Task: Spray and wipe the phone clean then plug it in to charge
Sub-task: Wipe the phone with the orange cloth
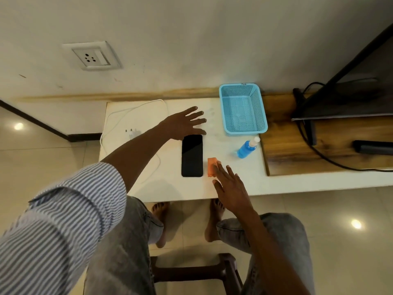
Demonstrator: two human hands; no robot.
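The flat black glass phone point(192, 155) lies face up on the white worktop point(238, 184). Left hand point(184, 124) hovers beyond it, fingers spread; right hand point(230, 186), fingers spread, reaches the folded orange cloth point(211, 166). Cleaning seems unstarted; next likely calls for taking the blue spray bottle point(247, 147).

A blue basket point(243, 109) sits at the far right of the white bench point(287, 184); a brown stool point(195, 273) stands near.

White table top point(234, 184) bearing 1 black phone point(192, 155), orange cloth point(212, 167), blue spray bottle point(246, 147), blue basket point(243, 108), white charger point(133, 133) with cable point(127, 110).
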